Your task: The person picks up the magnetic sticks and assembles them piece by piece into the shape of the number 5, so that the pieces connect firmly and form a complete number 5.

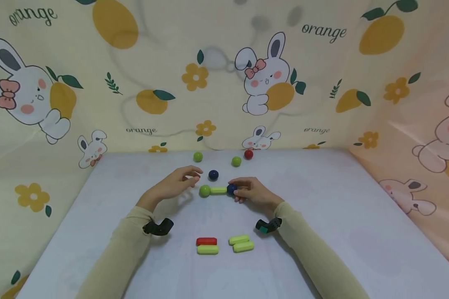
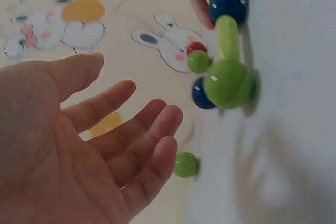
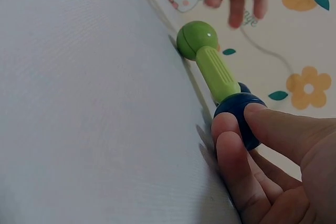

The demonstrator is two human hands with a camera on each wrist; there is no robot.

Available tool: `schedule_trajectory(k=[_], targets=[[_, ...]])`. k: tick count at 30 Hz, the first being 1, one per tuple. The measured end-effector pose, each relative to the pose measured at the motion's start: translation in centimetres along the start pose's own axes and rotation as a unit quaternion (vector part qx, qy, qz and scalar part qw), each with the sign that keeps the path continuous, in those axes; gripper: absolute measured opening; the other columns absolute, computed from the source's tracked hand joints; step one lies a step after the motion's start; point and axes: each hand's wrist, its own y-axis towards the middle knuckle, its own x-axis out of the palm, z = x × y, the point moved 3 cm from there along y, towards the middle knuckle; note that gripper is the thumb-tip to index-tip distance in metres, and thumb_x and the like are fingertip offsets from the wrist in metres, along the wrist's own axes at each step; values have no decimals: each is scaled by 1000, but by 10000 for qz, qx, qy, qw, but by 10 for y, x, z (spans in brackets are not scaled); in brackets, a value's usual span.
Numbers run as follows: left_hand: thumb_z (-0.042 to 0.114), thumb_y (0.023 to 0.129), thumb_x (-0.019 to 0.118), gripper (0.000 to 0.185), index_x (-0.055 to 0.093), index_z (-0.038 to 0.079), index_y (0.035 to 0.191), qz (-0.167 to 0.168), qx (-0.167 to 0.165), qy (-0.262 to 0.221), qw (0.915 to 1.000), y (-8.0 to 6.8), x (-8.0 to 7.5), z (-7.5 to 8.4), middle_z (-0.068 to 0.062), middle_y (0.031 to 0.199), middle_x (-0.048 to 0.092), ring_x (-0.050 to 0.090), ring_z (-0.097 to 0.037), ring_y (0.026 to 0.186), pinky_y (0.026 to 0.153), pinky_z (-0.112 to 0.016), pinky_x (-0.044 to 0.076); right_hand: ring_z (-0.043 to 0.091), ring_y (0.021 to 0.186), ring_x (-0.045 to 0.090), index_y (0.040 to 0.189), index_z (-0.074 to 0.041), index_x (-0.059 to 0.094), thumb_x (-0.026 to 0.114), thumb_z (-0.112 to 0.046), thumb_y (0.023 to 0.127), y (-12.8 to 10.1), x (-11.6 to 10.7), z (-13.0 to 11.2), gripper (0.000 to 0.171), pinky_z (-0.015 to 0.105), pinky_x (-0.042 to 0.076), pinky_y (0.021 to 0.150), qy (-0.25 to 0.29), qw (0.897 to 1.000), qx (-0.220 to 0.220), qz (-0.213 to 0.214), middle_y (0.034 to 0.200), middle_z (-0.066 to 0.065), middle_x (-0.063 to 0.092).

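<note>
The right hand [image 1: 252, 192] pinches the blue ball [image 1: 231, 189] at one end of the green rod [image 1: 218, 190] lying on the bench [image 1: 321, 216]. The left hand [image 1: 176, 185] hovers beside the green ball [image 1: 204, 190], fingers relaxed, holding nothing.

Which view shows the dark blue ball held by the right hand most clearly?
The right wrist view: the blue ball is large there, pinched by the right hand at the green stick's end. The head view shows it small and partly covered. The left wrist view shows it near the top edge.
</note>
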Motion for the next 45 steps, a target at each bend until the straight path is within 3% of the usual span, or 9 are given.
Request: schedule_trajectory(k=[6,10,19,25,31,39,45], targets=[[21,106,51,34,56,8,137,-176,328,519,9980,-11,5,24,-17,135,62,58,-32,123,106,-50,47,11,84,64,145,-2,50,56,-4,101,-3,1,1,45,20,57,75,-53,10000,-43,-66,127,21,61],[21,106,52,33,56,10,137,-442,254,631,9967,-24,14,31,-16,135,63,60,-30,118,101,-49,51,11,84,64,145,-1,51,57,-5,101,-3,2,-2,44,20,57,75,-70,9999,-69,-45,126,20,62],[20,105,55,29,59,10,131,-705,278,733,9944,-49,38,27,-12,123,67,64,-21,106,92,-39,55,11,84,64,144,-1,51,57,-4,101,-3,3,-2,44,20,57,75,-66,10000,-48,-3,129,20,61],[19,100,63,28,63,7,126,-1185,276,687,9902,-60,60,27,-3,109,68,62,-14,95,85,-28,54,13,85,63,145,-3,51,59,-5,100,-4,3,1,46,21,57,76,31,10000,-17,-26,116,16,63],[20,95,71,31,66,8,123,-1502,383,875,9840,-71,79,34,-3,107,66,58,-9,91,81,-23,51,14,85,63,145,-3,51,59,-6,100,-4,2,-2,45,21,56,76,12,10000,-71,-7,118,17,63],[17,93,74,32,65,14,123,-1560,255,1204,9801,-76,87,32,2,106,66,58,-9,93,85,-26,51,11,85,65,145,-3,51,58,-7,101,-2,2,-2,45,20,57,76,-28,9999,-133,-5,131,21,60],[11,94,71,29,67,11,122,-1615,191,1128,9802,-74,87,30,2,103,66,55,-9,89,81,-23,49,9,84,65,145,0,49,58,-7,101,-3,2,-3,46,20,56,75,-61,9998,-193,-41,137,24,56]])
